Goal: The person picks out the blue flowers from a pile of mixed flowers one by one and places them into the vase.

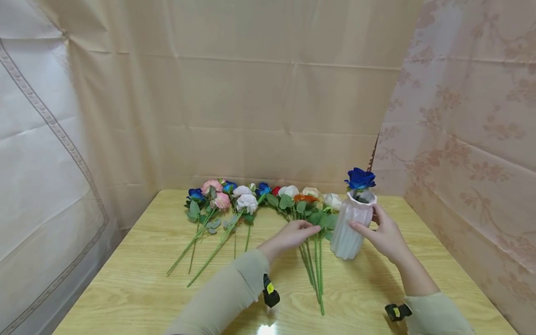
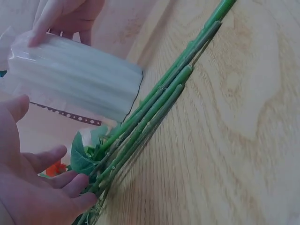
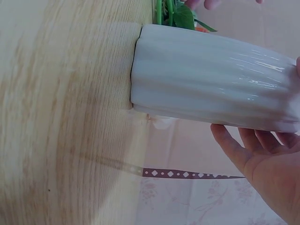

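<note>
While the right hand (image 1: 387,235) steadies the white vase (image 1: 351,230), the left hand (image 1: 293,235) is at the nearer bunch of loose stems (image 2: 157,105), so the step looks like picking out the next flower for the vase. One blue rose (image 1: 360,178) already stands in it, bloom above the rim. Next move, as I judge it: close thumb and fingers on a single stem, free it from its neighbours, lift it tip-down over the vase mouth. Leaves (image 2: 81,157) crowd the stems, so snagging a second one seems likely.

Left hand: fingers spread, thumb well apart, nothing gripped; fingertips overlap the leaves and stems, actual contact can't be told. Right hand: clamped on the vase near its top, thumb on one side, fingers on the other. Vase is on the right part of the table (image 1: 125,298), leaning slightly to the right in the head view; can't tell if its base is fully down. Just beside it lies the bunch with the orange flower (image 1: 305,198); pink flowers (image 1: 221,201) and others lie farther left.
</note>
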Motion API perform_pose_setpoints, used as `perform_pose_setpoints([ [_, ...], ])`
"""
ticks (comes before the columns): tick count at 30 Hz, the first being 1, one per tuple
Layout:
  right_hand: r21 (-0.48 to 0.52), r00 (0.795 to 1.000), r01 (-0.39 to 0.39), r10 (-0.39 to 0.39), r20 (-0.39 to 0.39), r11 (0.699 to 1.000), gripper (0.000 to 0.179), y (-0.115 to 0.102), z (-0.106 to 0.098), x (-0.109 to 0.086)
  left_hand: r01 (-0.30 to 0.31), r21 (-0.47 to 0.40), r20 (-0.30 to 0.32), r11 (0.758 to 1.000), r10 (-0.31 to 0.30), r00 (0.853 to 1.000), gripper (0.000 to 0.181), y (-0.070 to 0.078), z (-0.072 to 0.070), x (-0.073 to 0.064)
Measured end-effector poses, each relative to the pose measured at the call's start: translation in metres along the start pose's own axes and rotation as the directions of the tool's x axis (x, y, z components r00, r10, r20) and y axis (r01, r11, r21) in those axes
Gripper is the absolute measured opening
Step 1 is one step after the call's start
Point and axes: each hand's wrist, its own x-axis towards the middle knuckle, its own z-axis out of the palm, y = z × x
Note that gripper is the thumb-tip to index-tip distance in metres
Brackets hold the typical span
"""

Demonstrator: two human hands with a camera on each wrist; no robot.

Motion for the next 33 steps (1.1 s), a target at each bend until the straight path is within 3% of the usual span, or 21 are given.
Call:
perform_pose_setpoints([
  [5,0.011,1.000,-0.007,0.007,0.007,1.000,0.076,-0.001,-0.001,0.000,0.008,-0.022,-0.024,1.000,-0.008,1.000,0.064,-0.003,-0.004,-0.001],
  [14,0.011,1.000,-0.015,0.015,0.020,1.000,0.079,-0.004,-0.004,0.000,0.059,-0.086,-0.077,0.995,-0.065,0.995,0.077,-0.019,-0.034,-0.006],
  [19,-0.001,1.000,-0.016,0.016,0.010,1.000,0.077,-0.005,-0.005,-0.001,0.084,-0.119,-0.086,0.989,-0.094,0.992,0.075,-0.025,-0.045,-0.005],
  [27,0.004,1.000,-0.013,0.013,0.010,1.000,0.078,-0.004,-0.003,-0.001,0.133,-0.119,-0.054,0.984,-0.140,0.989,0.079,-0.027,-0.028,0.000],
  [33,0.018,1.000,-0.008,0.008,0.008,1.000,0.078,-0.003,-0.001,-0.001,0.173,-0.205,-0.046,0.964,-0.186,0.982,0.083,-0.021,-0.015,0.003],
])
